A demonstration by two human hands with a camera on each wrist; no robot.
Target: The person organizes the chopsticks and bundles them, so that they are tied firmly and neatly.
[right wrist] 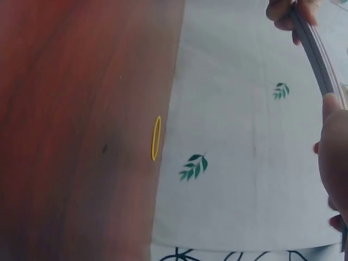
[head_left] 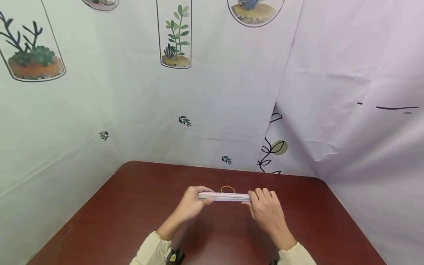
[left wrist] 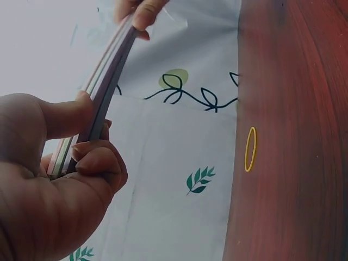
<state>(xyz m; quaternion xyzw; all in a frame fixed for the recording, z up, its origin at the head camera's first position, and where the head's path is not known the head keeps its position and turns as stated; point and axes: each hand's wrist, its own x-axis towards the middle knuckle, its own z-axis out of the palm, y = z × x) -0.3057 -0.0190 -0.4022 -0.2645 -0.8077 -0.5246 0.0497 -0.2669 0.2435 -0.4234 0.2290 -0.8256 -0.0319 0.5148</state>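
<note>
Both hands hold a bundle of long, thin pastel sticks (head_left: 228, 197) level above the table, one hand at each end. Pink, white, pale green, purple and grey edges lie side by side in the left wrist view. My left hand (head_left: 192, 204) pinches the left end, thumb on the near side and fingers curled round behind. At the other end, my right hand (head_left: 266, 209) grips with its fingers over the top and the thumb below. Beyond the bundle, a yellow rubber band (head_left: 228, 186) lies on the table as a loose loop, touched by neither hand.
The dark red wooden table (head_left: 139, 206) has rounded far corners. White cloth (head_left: 218, 103) printed with plants and leaves hangs behind it and along both sides. Pale sleeves (head_left: 154, 248) and dark wrist straps (head_left: 175, 256) cover the wrists.
</note>
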